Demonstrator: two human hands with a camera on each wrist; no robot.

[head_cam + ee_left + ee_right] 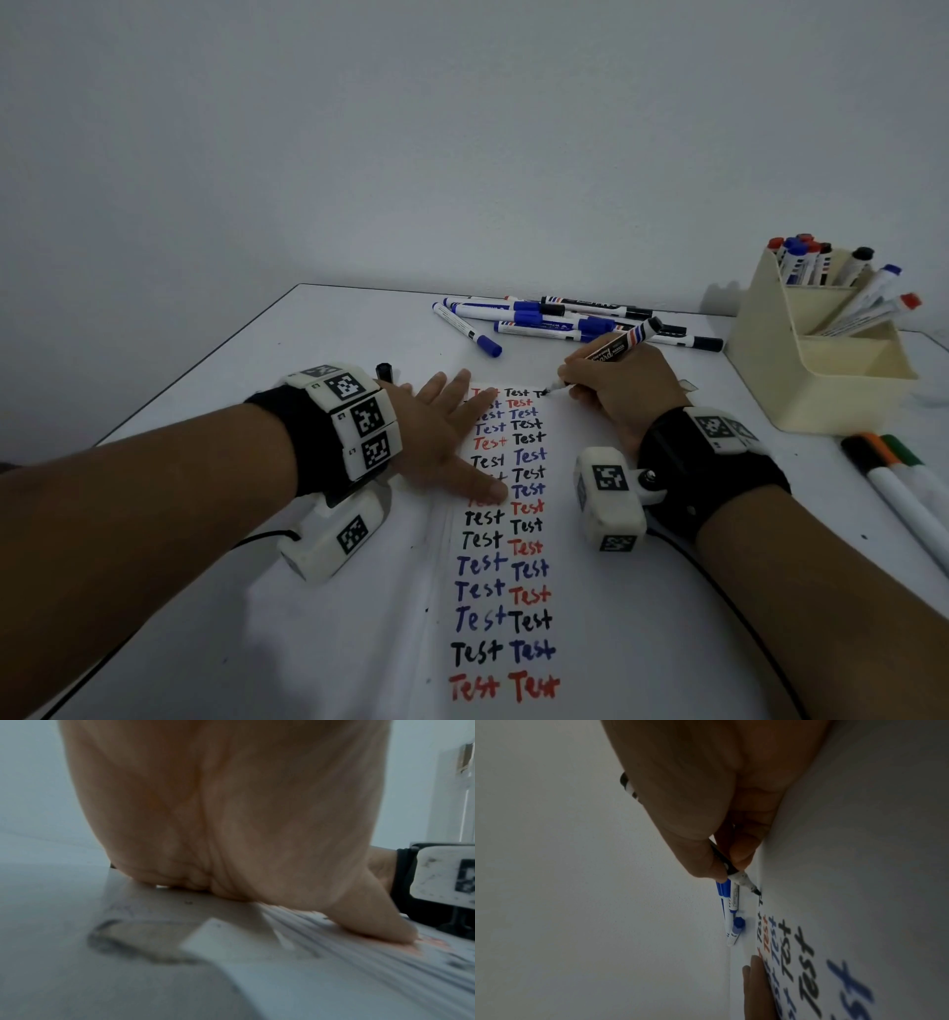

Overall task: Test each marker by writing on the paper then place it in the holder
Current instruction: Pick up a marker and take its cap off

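My right hand (611, 385) pinches an uncapped black marker (616, 349), its tip (834, 892) on the paper (590, 642) at the top of a third column. The paper carries two columns of "Test" in black, blue and red. My left hand (447, 437) lies flat on the paper's left side, fingers spread, thumb (380, 927) pressing down. A black cap (385, 371) stands just beyond my left wrist. The cream holder (801, 380) at the right has several markers standing in its back compartments.
A pile of blue and black markers (560, 321) lies at the table's far edge beyond the paper. Three more markers (893, 478) with black, orange and green caps lie at the right, in front of the holder. A wall rises behind the table.
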